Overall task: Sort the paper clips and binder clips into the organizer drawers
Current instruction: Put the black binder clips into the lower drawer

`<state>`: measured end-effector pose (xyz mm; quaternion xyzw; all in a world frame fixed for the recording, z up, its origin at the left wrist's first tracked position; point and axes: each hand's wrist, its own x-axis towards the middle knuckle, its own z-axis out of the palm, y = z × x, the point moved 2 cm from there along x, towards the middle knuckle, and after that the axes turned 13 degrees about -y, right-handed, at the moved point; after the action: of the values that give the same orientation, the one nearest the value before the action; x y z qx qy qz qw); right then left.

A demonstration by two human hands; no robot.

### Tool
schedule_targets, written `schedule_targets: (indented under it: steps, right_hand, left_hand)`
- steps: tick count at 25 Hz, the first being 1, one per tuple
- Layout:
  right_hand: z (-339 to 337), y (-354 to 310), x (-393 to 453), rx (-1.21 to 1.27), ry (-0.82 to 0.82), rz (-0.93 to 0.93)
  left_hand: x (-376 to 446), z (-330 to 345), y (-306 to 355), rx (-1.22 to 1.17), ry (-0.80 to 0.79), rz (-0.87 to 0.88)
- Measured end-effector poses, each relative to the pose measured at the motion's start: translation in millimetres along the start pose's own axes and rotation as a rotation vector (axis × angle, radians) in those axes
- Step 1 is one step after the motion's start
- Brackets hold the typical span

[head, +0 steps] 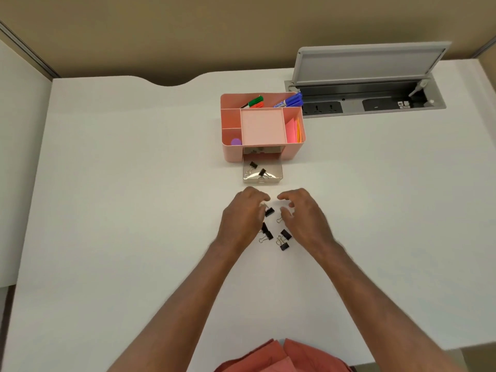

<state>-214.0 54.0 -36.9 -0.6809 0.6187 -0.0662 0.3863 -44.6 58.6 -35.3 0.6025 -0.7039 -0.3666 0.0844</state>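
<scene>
A pink organizer stands on the white desk, and its clear lower drawer is pulled out with two black binder clips inside. The drawer above holds small pale items I cannot make out. Several more black binder clips lie loose on the desk between my hands. My left hand pinches the wire handle of one binder clip. My right hand hovers over the pile with fingers curled and apart; a wire loop shows under its fingertips, and it holds nothing.
The organizer's top compartments hold markers, sticky notes and a purple round item. An open power-socket hatch with a raised grey lid sits at the back right. Partition walls border the desk's back and left.
</scene>
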Motion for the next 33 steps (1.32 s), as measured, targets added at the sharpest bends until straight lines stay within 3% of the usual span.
schedule_targets:
  steps: [3,9,17,20,28,33]
  right_hand:
    - [17,15,-10,-0.149,-0.099,0.002]
    - [7,17,-13,-0.163,-0.079,0.047]
    - [10,30,-36,0.22,-0.128,0.178]
    - [16,30,-43,0.108,-0.204,0.105]
    - [11,18,-40,-0.117,-0.218,0.06]
    - [-8,11,-28,0.143,-0.165,0.132]
  left_hand:
    - [-5,19,-13,0.025,-0.112,-0.053]
    - [2,20,-16,0.034,-0.083,-0.092]
    - [-6,19,-14,-0.019,-0.044,-0.056]
    - [-10,16,-16,-0.109,-0.036,-0.075]
    - [-19,13,-20,-0.432,0.015,-0.188]
    - [-4,-24,0,-0.434,0.174,-0.098]
